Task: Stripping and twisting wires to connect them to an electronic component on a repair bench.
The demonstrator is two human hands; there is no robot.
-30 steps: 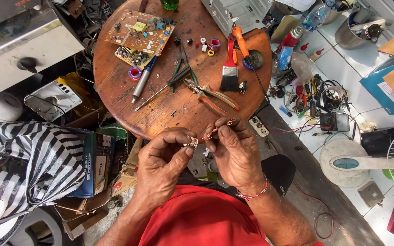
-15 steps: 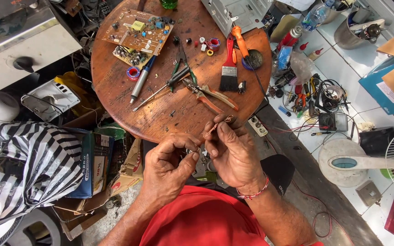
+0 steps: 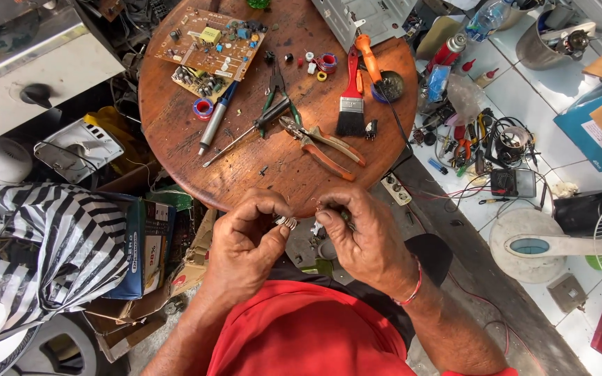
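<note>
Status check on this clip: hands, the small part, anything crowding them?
Left hand pinching a small metal part. Right hand closed beside it, contents unclear. Pliers lie apart on the round table.

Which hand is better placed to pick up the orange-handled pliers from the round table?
Probably the right hand: the orange-handled pliers lie just ahead of it, handles toward it. The left hand pinches a small silver part.

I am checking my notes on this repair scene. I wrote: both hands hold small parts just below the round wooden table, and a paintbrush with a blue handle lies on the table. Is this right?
Not quite: the paintbrush has a red handle, not blue, as the head view shows. The rest stands: the left hand and right hand hold small parts just below the round wooden table, and the brush lies on it.
</note>
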